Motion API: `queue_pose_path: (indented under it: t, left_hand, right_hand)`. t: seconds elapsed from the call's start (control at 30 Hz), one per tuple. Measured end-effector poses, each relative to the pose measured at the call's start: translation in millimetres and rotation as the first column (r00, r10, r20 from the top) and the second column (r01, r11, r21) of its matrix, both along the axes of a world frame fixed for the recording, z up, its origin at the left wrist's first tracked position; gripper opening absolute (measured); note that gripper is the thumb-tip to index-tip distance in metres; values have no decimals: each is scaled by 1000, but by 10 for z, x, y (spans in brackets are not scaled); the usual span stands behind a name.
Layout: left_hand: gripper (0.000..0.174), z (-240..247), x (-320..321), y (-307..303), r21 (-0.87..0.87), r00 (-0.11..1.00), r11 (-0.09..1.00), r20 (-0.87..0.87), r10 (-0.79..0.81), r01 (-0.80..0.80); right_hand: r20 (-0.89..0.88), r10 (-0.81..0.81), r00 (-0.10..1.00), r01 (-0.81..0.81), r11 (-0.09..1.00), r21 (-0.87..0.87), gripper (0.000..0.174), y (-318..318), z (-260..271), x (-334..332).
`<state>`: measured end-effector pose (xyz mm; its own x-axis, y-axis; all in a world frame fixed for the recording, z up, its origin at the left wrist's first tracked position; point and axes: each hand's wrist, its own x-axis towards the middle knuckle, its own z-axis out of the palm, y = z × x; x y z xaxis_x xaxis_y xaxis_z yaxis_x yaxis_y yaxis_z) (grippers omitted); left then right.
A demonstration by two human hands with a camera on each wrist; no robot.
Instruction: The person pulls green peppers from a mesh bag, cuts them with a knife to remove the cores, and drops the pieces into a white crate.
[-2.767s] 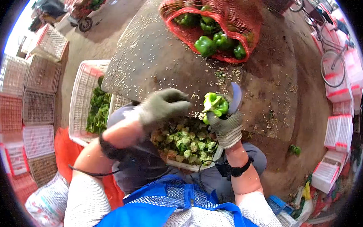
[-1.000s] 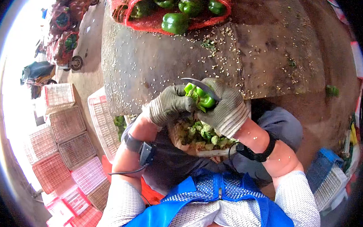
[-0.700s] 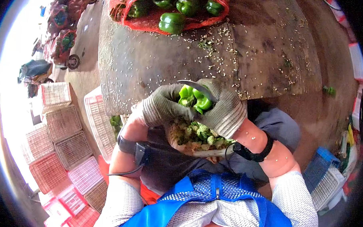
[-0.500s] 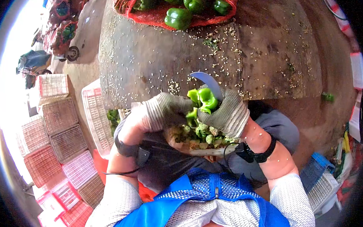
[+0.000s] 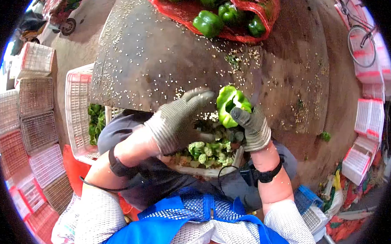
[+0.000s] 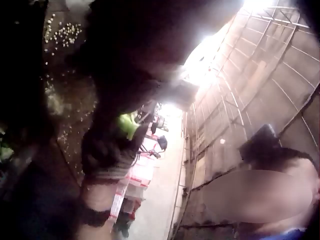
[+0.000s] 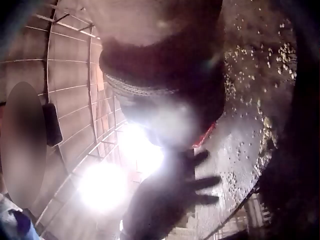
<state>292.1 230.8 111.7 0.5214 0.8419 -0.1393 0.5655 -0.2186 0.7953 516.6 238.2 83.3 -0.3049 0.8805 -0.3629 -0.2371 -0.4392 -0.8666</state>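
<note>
Since half a second ago, the grey-gloved left hand [image 5: 177, 121] has let go of the split green bell pepper [image 5: 230, 104]. Its fingers [image 5: 200, 96] now stretch out straight and hold nothing, with the tips just beside the pepper's left edge. The grey-gloved right hand [image 5: 254, 129] alone grips the pepper, fingers curled round its lower right side. The pepper is held above the white tray of cut green cores [image 5: 198, 170], at the near edge of the round seed-strewn table [image 5: 154, 64]. A red mesh sack of green peppers [image 5: 184, 12] lies at the table's far edge.
</note>
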Motion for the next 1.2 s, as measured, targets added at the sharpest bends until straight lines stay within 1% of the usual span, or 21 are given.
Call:
queue_pose_path:
  t: [0.03,0.1,0.13,0.17,0.23,0.33,0.43,0.5,0.57,0.63,0.7,0.73,0.77,0.8,0.83,0.87,0.97,1.03,1.1,1.17,1.2]
  left_hand:
    - [88,51,58,52,132,990,989,135,47,-66]
    - [88,9,183,-3,231,983,971,181,12,-54]
    - [88,-77,227,-47,268,984,962,178,1,-49]
    - [85,-259,229,-77,231,942,970,335,-12,-70]
    - [79,-54,118,-67,262,971,965,231,-56,-7]
    - [65,139,33,-324,195,871,953,477,114,-231]
    - [61,332,-300,-609,283,829,814,418,372,-507]
    - [52,558,-582,-834,-80,439,536,479,760,-841]
    - [42,463,-1128,-974,-11,333,399,530,780,-917]
    - [44,277,-1722,-1173,60,242,242,459,855,-968]
    - [59,-41,-2412,-1337,-164,170,225,294,941,-960]
    - [70,-89,-2468,-1355,118,274,274,-14,962,-954]
    - [80,-146,-2507,-1360,368,263,378,-327,908,-849]
    - [99,-345,-2610,-1343,553,139,444,-507,851,-705]
    - [111,120,-2126,-1159,510,278,588,-559,782,-628]
    - [110,214,-1943,-923,513,411,685,-553,725,-517]
    - [103,504,-1185,-106,477,725,853,-510,464,-212]
    - [94,510,-634,468,547,790,837,-526,317,29]
    - [92,437,-183,1094,540,748,796,-640,178,273]
    - [90,238,147,1601,569,791,746,-605,93,347]
    - [89,91,226,1844,522,767,752,-641,35,402]
  right_hand:
    - [-58,67,996,-69,997,-30,56,-15,-32,3]
    - [-89,112,990,-119,990,-71,55,-110,-29,-61]
    - [-72,127,989,-128,992,-12,53,-145,-11,-141]
    - [-54,138,989,-135,990,47,51,-178,7,-222]
    - [-75,127,989,-116,984,136,47,-219,-32,-267]
    - [-127,153,980,-131,978,161,42,-314,140,-343]
    - [-82,254,964,-248,966,77,52,-425,372,-253]
    - [-202,197,959,-182,979,93,62,-478,383,-193]
    - [-256,150,955,-130,987,94,66,-499,406,-107]
    - [-258,129,957,-109,990,91,62,-515,445,-11]
    - [-239,102,966,-80,991,103,58,-555,463,90]
    - [-229,85,970,-60,991,116,57,-579,467,138]
    - [-218,65,974,-34,989,144,56,-592,474,164]
    - [-207,41,977,-4,984,176,54,-579,480,185]
    - [-163,22,986,8,983,183,52,-553,476,228]
    - [-119,3,993,20,982,190,50,-528,471,271]
    - [-15,-18,1000,21,978,207,44,-437,353,356]
    - [-18,-10,1000,14,972,235,40,-381,249,391]
    - [17,-36,999,33,989,142,41,-341,357,395]
    - [104,-57,993,44,991,123,42,-299,337,404]
    - [152,-59,987,40,991,130,42,-287,287,398]
